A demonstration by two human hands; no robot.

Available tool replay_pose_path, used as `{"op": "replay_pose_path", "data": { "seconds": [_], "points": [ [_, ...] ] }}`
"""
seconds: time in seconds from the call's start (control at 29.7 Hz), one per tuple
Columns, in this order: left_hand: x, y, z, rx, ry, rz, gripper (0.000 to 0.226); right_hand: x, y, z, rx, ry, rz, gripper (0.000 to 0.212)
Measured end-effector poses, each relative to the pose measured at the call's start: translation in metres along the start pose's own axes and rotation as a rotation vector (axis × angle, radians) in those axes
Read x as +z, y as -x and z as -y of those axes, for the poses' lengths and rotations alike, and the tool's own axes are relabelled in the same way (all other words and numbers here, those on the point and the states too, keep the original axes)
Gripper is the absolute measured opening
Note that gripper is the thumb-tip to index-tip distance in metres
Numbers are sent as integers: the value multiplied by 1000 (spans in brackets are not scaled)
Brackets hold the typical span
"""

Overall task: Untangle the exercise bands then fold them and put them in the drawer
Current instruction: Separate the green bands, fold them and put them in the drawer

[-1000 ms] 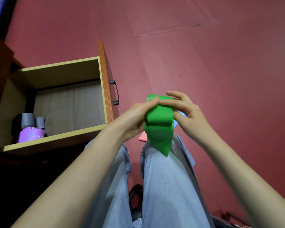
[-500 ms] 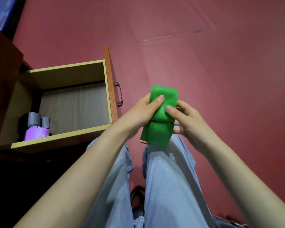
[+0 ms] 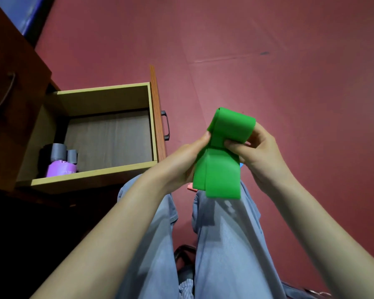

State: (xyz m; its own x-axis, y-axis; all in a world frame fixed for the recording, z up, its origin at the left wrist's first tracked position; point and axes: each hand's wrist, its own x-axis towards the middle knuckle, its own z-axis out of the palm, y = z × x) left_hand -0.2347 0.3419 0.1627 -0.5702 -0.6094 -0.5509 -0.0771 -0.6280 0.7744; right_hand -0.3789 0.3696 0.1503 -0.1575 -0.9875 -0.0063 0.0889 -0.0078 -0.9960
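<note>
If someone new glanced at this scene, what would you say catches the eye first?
The bright green band, gripped between the left hand and right hand over the person's knees, stands out against the red floor. To its left, an open drawer holds a purple object and grey cylinders in one corner.

green band (image 3: 219,169) | folded, mid-air above lap | drawer (image 3: 108,134) open, left

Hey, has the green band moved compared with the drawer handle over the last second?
Yes. The green band has shifted up the view: its top edge was level with the lower part of the drawer handle, and is now level with the handle's top.
</note>
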Motion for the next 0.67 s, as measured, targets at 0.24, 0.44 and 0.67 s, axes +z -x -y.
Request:
{"op": "replay_pose_path", "data": {
  "seconds": [0.24, 0.44, 0.67],
  "points": [
    [-2, 9, -4, -18, 240, 159, 70, 6, 12, 1, -59, 35, 86, 32],
    [1, 11, 2, 41, 120, 9, 26, 3, 18, 2, 88, -12, 196, 41],
    [-1, 15, 2, 198, 109, -50, 15, 18, 21, 4, 321, -391, 47, 54]
  ]
}}
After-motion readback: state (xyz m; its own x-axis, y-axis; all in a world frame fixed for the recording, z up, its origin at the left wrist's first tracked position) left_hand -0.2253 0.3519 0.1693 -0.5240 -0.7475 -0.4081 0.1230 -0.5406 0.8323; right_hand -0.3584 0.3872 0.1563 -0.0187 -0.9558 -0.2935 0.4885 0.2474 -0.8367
